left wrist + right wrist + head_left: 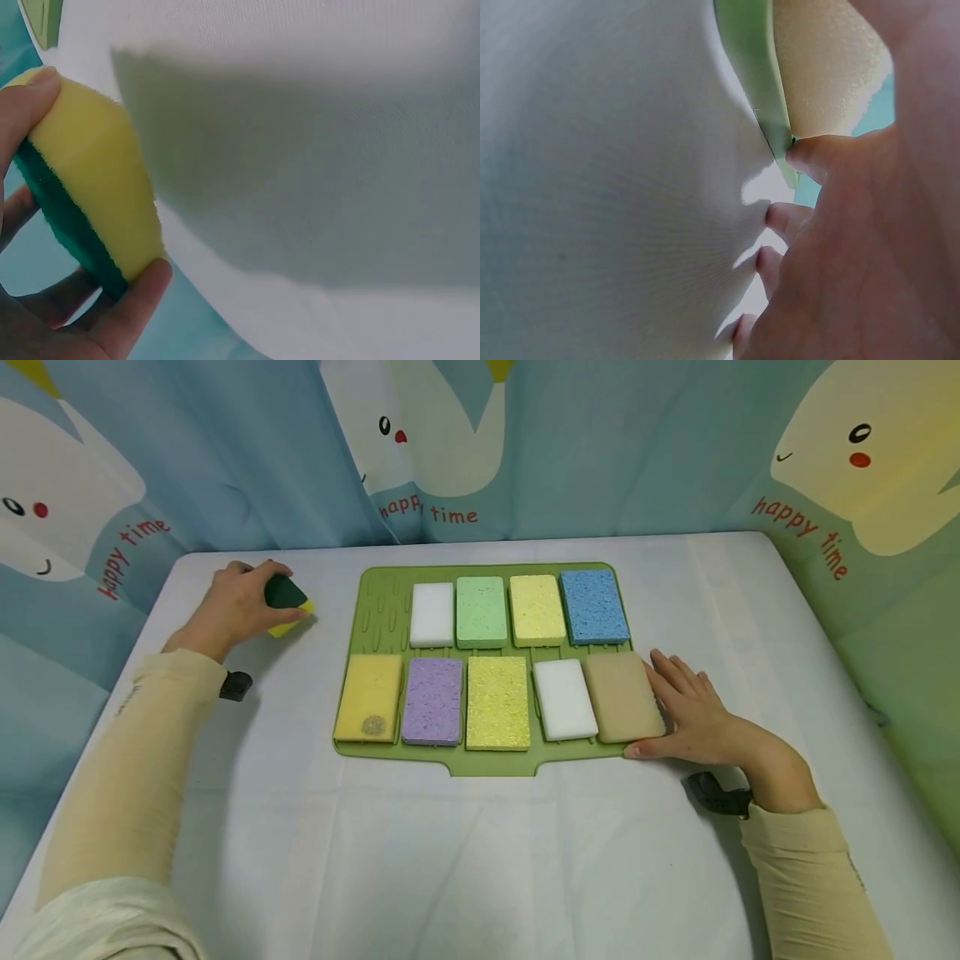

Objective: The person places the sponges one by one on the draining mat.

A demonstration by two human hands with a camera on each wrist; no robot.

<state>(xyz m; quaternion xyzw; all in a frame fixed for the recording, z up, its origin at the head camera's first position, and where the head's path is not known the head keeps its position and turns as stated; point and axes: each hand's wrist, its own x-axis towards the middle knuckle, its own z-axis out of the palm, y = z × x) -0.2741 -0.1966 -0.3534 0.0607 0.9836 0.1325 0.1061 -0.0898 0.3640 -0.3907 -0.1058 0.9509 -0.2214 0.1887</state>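
Note:
My left hand (232, 607) pinches a yellow scrub sponge (97, 150) with a dark green scouring layer (282, 592), between thumb and fingertips. It is at the far left of the table, its shadow beside it in the left wrist view. My right hand (697, 714) rests at the right side of the green mat (491, 767), fingers spread. One fingertip (806, 156) is right at the mat's edge and the beige sponge (624, 697). The other fingertips come down to the white cloth.
Two rows of sponges lie on the mat: white (432, 615), green (482, 612), yellow (537, 610) and blue (594, 607) behind; tan-yellow (369, 693), purple (432, 702), bright yellow (498, 703) and white (566, 699) in front. A printed curtain (637, 452) hangs behind the table (450, 860).

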